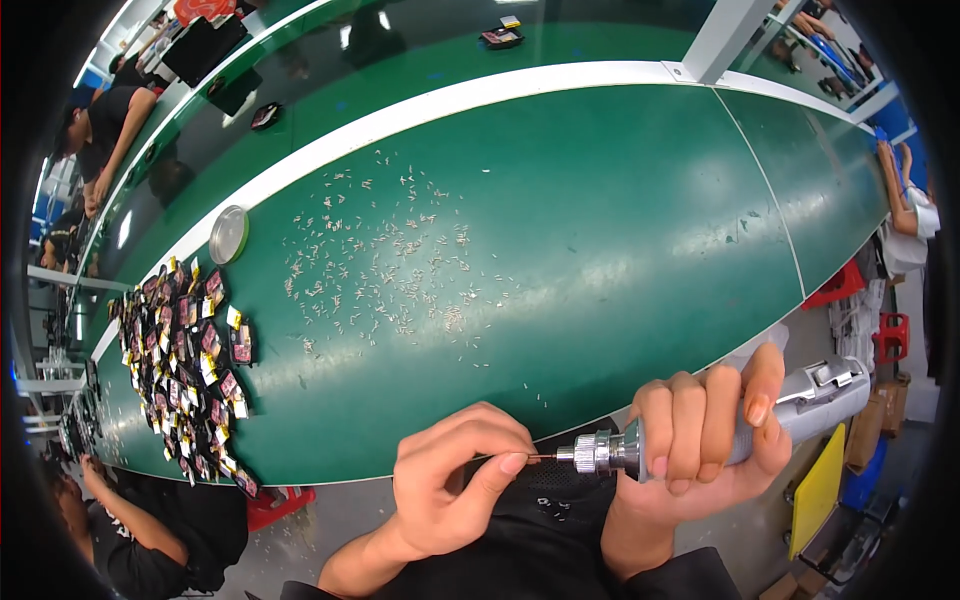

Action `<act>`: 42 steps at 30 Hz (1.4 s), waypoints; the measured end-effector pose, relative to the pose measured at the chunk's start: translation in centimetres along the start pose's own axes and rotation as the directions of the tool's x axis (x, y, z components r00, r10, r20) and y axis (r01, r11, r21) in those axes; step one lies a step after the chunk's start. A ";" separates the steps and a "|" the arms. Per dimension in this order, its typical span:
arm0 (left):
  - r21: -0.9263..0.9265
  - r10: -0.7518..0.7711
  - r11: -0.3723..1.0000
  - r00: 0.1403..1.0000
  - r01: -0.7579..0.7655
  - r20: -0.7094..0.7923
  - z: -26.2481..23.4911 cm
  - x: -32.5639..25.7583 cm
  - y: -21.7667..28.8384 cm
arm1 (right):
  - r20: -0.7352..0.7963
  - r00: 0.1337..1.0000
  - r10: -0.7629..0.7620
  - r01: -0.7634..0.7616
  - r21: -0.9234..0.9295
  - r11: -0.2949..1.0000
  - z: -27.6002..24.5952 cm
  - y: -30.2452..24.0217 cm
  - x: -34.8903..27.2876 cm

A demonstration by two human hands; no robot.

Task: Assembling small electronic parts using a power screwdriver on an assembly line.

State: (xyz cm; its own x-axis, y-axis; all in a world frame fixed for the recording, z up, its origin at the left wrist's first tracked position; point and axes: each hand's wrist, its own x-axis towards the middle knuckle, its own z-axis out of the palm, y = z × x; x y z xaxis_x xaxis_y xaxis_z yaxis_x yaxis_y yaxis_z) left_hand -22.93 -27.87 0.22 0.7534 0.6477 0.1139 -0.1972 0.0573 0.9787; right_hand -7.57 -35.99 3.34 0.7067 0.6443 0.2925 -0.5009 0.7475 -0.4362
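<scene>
My right hand is wrapped round a grey cylindrical hand-held power tool, which lies nearly level above my lap at the table's near edge. Its silver knurled chuck points left. A thin reddish-brown wire runs from the chuck's tip to my left hand, whose thumb and forefinger pinch its end. The fingertips cover part of the wire. On the green table beyond my hands lie many tiny pale slivers, scattered loosely, with a few near the front edge.
Many small black-and-pink pieces with yellow-white tags are heaped at the left. A round metal tin stands by the white rail. Other people sit at the left and the far right. A yellow panel stands low at the right.
</scene>
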 end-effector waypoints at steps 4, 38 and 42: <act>0.393 0.276 0.877 0.959 -0.276 0.058 0.2 0.6 -0.7 | -0.004 1.000 0.017 -0.017 -0.053 0.998 -0.4 -0.2 -0.2; 0.943 0.312 -0.012 0.897 0.332 -0.312 -31.6 23.0 1.1 | -0.337 0.942 -0.008 0.001 -0.021 1.000 -5.1 1.9 0.7; 0.970 0.291 -0.071 0.935 0.233 -0.203 -31.9 23.2 1.8 | -0.347 0.938 0.016 -0.025 -0.022 0.999 -5.4 1.6 0.9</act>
State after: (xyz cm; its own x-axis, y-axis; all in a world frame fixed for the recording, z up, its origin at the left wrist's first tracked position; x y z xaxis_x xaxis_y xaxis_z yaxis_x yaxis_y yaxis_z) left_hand -25.82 11.54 -0.85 0.5197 0.7765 0.3564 0.7977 -0.5903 0.1230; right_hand -5.08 -35.08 -1.70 0.8282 0.5597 -0.0280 -0.5073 0.7274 -0.4621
